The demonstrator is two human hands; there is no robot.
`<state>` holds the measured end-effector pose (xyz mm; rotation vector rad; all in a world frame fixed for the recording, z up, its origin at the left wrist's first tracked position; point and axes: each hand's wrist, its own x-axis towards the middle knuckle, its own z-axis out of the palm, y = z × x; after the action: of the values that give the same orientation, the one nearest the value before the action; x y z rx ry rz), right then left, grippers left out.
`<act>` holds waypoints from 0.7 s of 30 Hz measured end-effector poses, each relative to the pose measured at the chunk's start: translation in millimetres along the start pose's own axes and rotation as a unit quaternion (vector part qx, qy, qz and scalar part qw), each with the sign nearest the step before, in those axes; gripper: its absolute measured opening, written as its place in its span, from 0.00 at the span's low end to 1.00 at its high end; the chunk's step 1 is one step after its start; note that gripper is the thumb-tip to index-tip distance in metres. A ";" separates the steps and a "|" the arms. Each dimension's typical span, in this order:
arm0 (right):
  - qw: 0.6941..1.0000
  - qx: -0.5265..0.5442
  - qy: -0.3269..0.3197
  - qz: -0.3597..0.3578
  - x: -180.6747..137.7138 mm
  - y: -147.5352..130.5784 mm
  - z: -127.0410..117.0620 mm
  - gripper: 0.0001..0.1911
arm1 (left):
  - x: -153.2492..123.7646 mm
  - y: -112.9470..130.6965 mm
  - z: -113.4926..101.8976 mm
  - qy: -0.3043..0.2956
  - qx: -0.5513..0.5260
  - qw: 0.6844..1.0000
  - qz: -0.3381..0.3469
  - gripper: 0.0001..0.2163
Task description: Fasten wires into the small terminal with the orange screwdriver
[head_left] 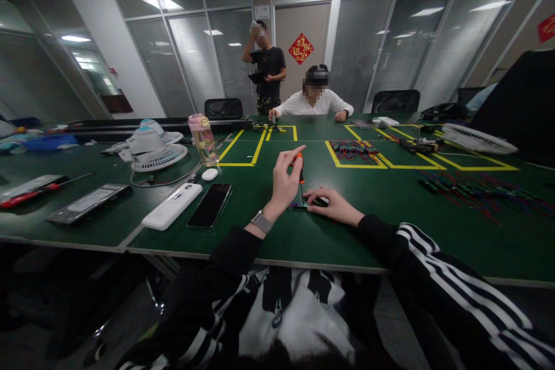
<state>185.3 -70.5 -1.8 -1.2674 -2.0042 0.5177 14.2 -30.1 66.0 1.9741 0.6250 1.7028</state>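
My left hand is raised above the green table, its fingers pinched round the orange-and-black handle of a small screwdriver that stands upright, tip down. The tip meets a small dark part with coloured wires lying on the table. My right hand lies flat on the table, fingers pressed on that part to hold it down. A watch sits on my left wrist.
A black phone, white power bank and white earbud case lie to the left. Behind them stand a pink-capped bottle and white fans. Coloured wires lie right. A seated person works opposite; another stands behind.
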 end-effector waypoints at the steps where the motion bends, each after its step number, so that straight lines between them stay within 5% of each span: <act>1: 1.000 0.001 0.000 0.001 0.0 0.0 0.0 0.09 | 0.0 -0.8 0.2 -0.009 -0.012 1.000 -0.005 0.14; 21: 1.000 -0.001 -0.008 0.010 -0.2 -5.1 -1.5 0.08 | -0.8 -3.7 1.2 0.000 -0.029 1.000 -0.007 0.13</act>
<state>183.4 -73.0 2.5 -1.2888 -2.0076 0.5384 15.1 -27.8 63.0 1.9257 0.5827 1.6928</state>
